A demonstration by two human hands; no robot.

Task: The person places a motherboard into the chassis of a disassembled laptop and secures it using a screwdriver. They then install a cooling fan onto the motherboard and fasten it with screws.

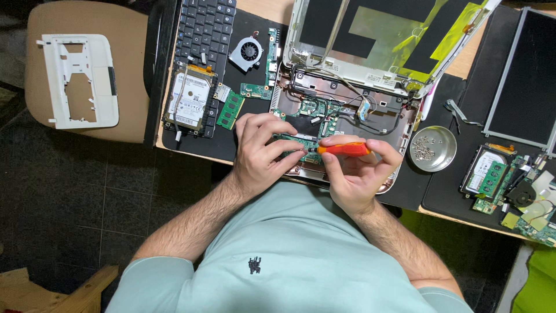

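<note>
An opened laptop base (382,119) with a green circuit board, black cables and a lifted lid shell lies on the desk in front of me. My right hand (356,174) grips an orange-handled screwdriver (343,149), held level with its tip pointing left onto the board. My left hand (260,153) rests on the board's near edge, fingertips pinched at the screwdriver's tip.
A round metal dish (446,159) holds several small screws to the right. A hard drive (189,101), memory stick (230,109), fan (247,52) and keyboard (205,26) lie left. A screen panel (524,75) and more parts sit right. A white plastic frame (78,78) rests on a chair.
</note>
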